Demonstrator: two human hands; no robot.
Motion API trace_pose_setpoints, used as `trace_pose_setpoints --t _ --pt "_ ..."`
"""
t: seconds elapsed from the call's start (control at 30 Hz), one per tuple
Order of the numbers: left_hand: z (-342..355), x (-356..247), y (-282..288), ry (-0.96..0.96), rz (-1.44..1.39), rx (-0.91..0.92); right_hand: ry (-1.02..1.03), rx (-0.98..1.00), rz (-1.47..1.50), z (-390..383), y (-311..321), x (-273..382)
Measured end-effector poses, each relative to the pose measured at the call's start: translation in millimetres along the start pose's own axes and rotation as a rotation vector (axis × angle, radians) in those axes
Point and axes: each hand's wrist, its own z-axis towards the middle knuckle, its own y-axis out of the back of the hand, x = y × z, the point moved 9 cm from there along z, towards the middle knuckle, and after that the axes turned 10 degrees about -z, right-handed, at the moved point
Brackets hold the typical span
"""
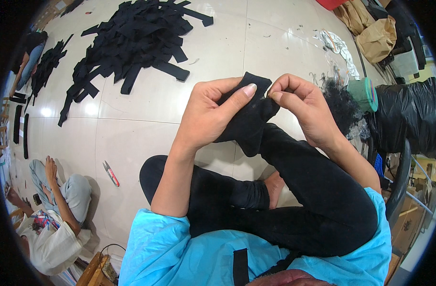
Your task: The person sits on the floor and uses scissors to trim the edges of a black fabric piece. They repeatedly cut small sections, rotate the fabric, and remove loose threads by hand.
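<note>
A black sock [250, 125] is held up in front of my crossed legs. My left hand [217, 106] grips its upper part, the thumb pressed flat on the fabric and the fingers behind it. My right hand [300, 104] is closed in a pinch at the sock's right edge. What sits between those fingertips is too small to make out. The lower part of the sock hangs down by my raised knee.
A big heap of black socks [137, 40] spreads over the tiled floor [218, 52]. Red-handled thread snips [111, 174] lie left of my knee. Two other people sit at the left. Black fluff [340, 107], a green roll [363, 94] and a black plastic bag [408, 114] are at the right.
</note>
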Motion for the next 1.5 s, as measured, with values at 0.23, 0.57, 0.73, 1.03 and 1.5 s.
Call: trace_pose_setpoints --t 0.23,0.57,0.73,1.03,1.5 --pt "1 2 5 -0.003 -0.020 -0.021 -0.010 0.011 -0.034 0 -4 3" --pt "0 -2 -1 0.009 -0.002 0.029 -0.002 0.058 -0.114 0 -6 -4" --pt "-1 -3 0 0.000 0.009 0.017 -0.032 0.060 -0.015 0 -8 -5" --pt "-1 -2 -1 0.020 0.016 0.046 -0.031 0.074 -0.025 -1 -9 -5" --pt "-1 -1 -3 0.011 -0.014 -0.018 -0.018 -0.004 0.031 -1 -5 -3"
